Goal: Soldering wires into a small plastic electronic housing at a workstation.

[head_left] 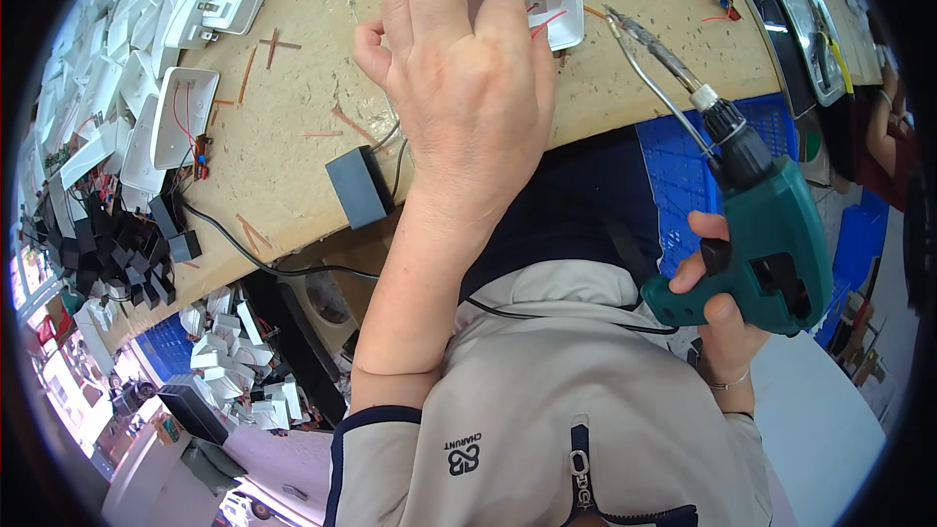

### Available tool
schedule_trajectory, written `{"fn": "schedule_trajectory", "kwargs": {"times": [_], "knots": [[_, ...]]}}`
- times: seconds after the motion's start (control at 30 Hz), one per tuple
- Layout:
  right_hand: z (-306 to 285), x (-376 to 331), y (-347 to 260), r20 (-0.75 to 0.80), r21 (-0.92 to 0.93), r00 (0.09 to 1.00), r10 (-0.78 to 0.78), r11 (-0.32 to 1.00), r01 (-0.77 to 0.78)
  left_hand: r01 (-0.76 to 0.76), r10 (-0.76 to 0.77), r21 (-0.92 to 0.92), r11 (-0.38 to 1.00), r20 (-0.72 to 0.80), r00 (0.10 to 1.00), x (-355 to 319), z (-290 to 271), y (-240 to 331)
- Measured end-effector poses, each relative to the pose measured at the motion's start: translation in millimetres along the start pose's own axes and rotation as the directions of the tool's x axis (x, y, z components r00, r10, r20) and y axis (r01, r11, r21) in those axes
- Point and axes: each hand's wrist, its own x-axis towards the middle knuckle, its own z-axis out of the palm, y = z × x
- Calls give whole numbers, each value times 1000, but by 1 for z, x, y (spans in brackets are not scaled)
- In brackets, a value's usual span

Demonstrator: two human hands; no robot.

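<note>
My left hand [464, 88] is closed around a white plastic plug housing [564, 5] near the far edge of the workbench. The housing lies with its hollow side up, and a red wire end sticks out beside my fingers. My thumb and fingertips are partly hidden inside it. In my right hand [717, 303] is a green soldering gun [776, 234], gripped by its handle with fingers at the trigger. Its iron tip [630, 21] and a thin metal feed tube point toward the housing, a little to its right and apart from it. A copper-coloured strand shows between tip and housing.
White housings [127, 59] pile up at the left, with black blocks [107, 244] below. One open housing [185, 117] has a small wired board. A black box [359, 187] sits at the bench edge. Blue crates [683, 185] stand below; a phone [776, 34] lies right.
</note>
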Motion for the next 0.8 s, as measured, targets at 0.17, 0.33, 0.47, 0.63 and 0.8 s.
{"fn": "schedule_trajectory", "kwargs": {"times": [0.17,0.33,0.47,0.63,0.8], "knots": [[-4,0,4,-26,-15,998,-57,998,56,-57,55,-61,996,-27,998,-2,-4,1],[-5,2,5,-6,6,998,-69,998,69,-55,50,-103,993,-48,998,-12,0,-9],[-5,4,8,2,18,997,-77,997,76,-34,34,47,998,16,999,-16,-8,-1],[-4,5,8,-7,9,998,-63,998,63,-32,33,-17,999,53,998,-23,-17,-2],[-4,7,10,9,13,998,-62,998,62,27,-1,-271,962,98,995,-29,-20,-2]]}}
